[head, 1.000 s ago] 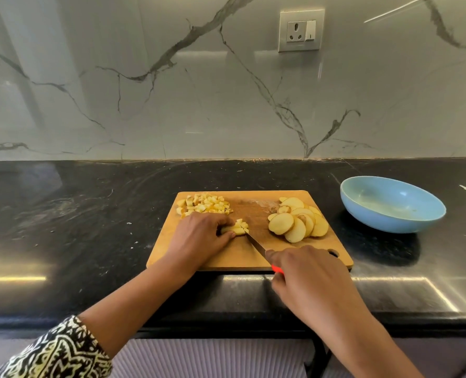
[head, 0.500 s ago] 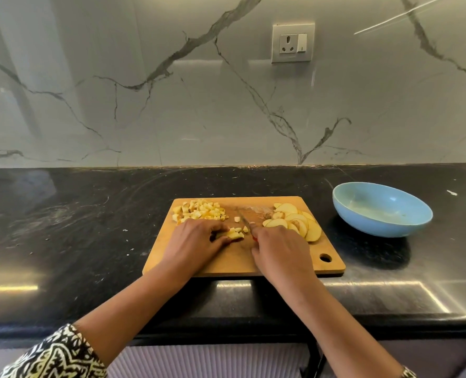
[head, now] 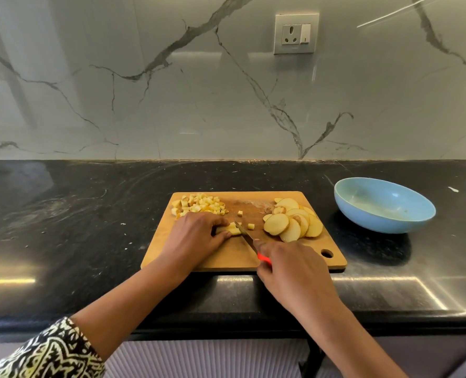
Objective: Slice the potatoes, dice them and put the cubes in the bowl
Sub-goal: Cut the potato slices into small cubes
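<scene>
Your wooden board (head: 226,257) lies flat on the glossy black stone counter (head: 76,227). It is a rectangle with rounded corners and a hole at its near right corner. Your left hand (head: 196,236) curls over a small bundle of potato strips (head: 233,230) near the board's middle, pinching them between thumb and fingertips. Your right hand (head: 289,266) is wrapped round the red handle of a knife (head: 246,236). Its thin blade slants away to the left, and its tip meets the strips. Pale yellow cubes (head: 199,204) sit heaped at the board's far left corner (a few stray ones lie beside the blade). Round slices (head: 291,221), cream-faced with brown skin at the edges, overlap in a fan on the right. The smooth, shallow, pale-blue bowl (head: 376,223) stands on the counter to the right, apart from the board.
</scene>
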Available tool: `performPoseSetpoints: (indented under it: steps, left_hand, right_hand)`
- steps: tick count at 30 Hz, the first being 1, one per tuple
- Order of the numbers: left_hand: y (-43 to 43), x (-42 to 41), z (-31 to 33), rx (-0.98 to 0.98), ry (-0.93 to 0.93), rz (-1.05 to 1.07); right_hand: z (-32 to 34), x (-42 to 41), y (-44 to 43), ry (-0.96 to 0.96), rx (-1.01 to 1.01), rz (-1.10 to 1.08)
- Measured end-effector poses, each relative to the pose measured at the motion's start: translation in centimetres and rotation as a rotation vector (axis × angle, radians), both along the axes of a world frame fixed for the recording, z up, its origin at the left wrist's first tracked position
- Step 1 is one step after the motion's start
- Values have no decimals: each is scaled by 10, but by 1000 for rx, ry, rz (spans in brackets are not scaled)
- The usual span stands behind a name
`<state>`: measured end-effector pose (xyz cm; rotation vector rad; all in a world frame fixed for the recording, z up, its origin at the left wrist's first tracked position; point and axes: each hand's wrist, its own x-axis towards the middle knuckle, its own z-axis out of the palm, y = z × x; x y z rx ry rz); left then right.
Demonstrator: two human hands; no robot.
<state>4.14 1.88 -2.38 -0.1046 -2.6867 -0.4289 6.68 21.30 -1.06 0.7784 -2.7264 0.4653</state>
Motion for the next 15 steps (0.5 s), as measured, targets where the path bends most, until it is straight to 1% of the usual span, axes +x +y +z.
performPoseSetpoints:
  steps: [7, 11, 15]
  left_hand:
    - [-3, -4, -1, -70, 42, -54]
    - [-11, -4, -2, -59, 81, -121]
    - [-8, -2, -4, -93, 142, -123]
  right_hand:
    - [10, 8, 14, 0, 106, 44]
    - [2, 5, 6, 10, 56, 7]
    - [-4, -11, -5, 9, 22, -26]
